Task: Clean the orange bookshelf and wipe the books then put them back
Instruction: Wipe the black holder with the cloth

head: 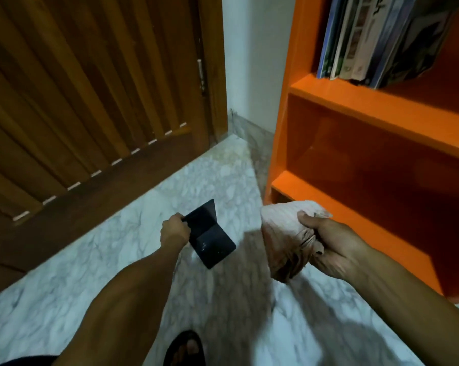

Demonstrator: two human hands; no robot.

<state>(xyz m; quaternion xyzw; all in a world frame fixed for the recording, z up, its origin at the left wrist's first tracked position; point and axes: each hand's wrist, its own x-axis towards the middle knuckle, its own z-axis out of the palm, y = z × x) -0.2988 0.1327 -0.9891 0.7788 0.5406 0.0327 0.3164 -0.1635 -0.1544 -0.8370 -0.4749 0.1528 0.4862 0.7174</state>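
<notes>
Your right hand (pixel 331 249) bunches a pale, stained cloth (pixel 283 239) in curled fingers, low in front of the orange bookshelf (pixel 381 112). Your left hand (pixel 174 229) pinches one corner of a black L-shaped bookend (pixel 209 233), or so it looks, and holds it out over the marble floor (pixel 117 254).

Taking the scene from largest down: the bookshelf fills your right side, its middle compartment and the one below it bare, while a row of books (pixel 376 40) stands leaning on the upper shelf. That suggests the step in hand is wiping what came off the shelves; the dark piece shows pale specks on its lower plate, so it likely still needs the cloth.

The next move calls for bringing cloth and bookend together, or setting the bookend down and turning the cloth to the open compartments.

Mind the edges. The shelf's front lips and its left upright sit just beside your right hand. A wooden slatted door (pixel 91 101) closes off your left, meeting the white wall in a narrow corner ahead. Your sandalled foot (pixel 184 350) stands directly below your arms. Open floor lies between door and shelf.
</notes>
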